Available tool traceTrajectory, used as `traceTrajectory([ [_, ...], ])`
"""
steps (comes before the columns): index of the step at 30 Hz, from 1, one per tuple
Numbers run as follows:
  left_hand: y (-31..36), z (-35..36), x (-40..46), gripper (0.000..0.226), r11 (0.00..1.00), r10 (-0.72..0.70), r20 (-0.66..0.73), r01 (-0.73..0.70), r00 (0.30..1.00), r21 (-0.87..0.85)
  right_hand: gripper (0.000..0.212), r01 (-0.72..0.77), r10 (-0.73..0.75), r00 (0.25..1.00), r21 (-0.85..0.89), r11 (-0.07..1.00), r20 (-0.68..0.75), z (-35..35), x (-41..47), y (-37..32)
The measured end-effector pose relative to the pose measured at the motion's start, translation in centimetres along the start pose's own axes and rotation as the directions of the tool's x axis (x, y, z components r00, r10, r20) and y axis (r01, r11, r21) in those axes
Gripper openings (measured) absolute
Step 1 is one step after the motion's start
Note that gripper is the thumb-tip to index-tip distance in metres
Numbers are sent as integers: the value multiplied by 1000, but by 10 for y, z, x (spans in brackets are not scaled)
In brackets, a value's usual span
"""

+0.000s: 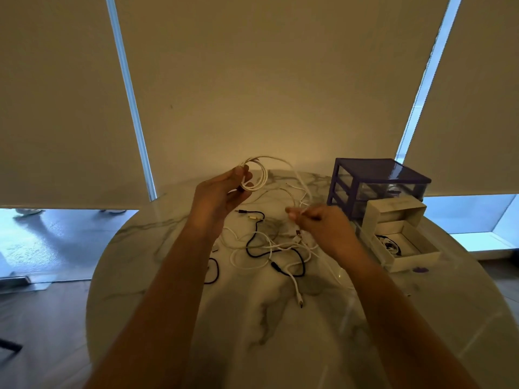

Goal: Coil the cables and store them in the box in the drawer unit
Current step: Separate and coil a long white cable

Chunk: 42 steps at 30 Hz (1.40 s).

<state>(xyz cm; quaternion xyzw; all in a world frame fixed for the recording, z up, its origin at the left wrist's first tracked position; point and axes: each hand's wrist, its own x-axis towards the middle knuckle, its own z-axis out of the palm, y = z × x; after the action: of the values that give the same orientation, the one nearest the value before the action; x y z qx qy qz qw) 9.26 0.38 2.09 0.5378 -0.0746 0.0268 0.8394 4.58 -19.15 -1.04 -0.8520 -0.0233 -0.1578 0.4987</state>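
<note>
While the left hand (pixel 222 193) is holding up a partly wound white cable (pixel 257 175), its fingers (pixel 238 174) are curling round the loops and pinching them against the thumb, so the coil is sitting just beyond the fingertips, raised over the desk (pixel 157 248). From the coil the free length is arching away toward the right hand (pixel 320 221), whose fingers (pixel 293 213) are pressing together on the strand and pinching it, lower and nearer the body. That slack is running roughly crosswise between the two hands, so I judge the next wrap needs the right hand to carry it toward the left. The other cables (pixel 269 251), black and white, are lying tangled below both hands. The box (pixel 415 255) is standing open just beyond the right hand, before the drawer unit (pixel 379 178), so the right hand is the nearer one.
</note>
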Motion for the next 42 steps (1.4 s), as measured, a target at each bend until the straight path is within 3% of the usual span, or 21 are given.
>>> traceTrajectory([
  [3,-3,6,-3,15,999,-31,48,31,998,15,27,-32,103,983,408,912,-153,5,7,-10],
  [7,-12,12,-8,18,996,-81,76,79,994,34,29,-10,201,974,860,510,-108,9,13,-13],
  [10,-21,15,-12,16,993,-114,101,109,988,56,24,10,222,972,961,277,-74,10,16,-11],
  [15,-31,18,-16,15,987,-150,130,142,980,74,21,-45,272,962,993,112,13,15,17,-4],
  [20,-34,21,-18,17,989,-143,158,134,977,68,20,-167,267,957,970,175,117,25,16,2],
  [24,-37,20,-21,19,988,-136,124,126,983,90,25,-266,277,945,899,348,172,33,13,1],
  [27,-38,17,-20,21,988,-130,77,123,989,89,34,-284,295,944,814,506,146,35,11,-1],
  [32,-39,15,-21,23,986,-140,85,131,986,106,30,-323,180,946,789,523,268,30,4,-6],
  [35,-41,17,-23,23,985,-134,110,121,985,120,30,-274,179,962,671,689,208,35,3,-5],
  [38,-42,18,-26,23,987,-129,102,118,986,108,49,-255,228,965,661,706,129,39,3,-4],
  [42,-45,17,-27,21,988,-112,113,98,987,120,26,-300,262,952,647,701,158,39,1,-3],
])
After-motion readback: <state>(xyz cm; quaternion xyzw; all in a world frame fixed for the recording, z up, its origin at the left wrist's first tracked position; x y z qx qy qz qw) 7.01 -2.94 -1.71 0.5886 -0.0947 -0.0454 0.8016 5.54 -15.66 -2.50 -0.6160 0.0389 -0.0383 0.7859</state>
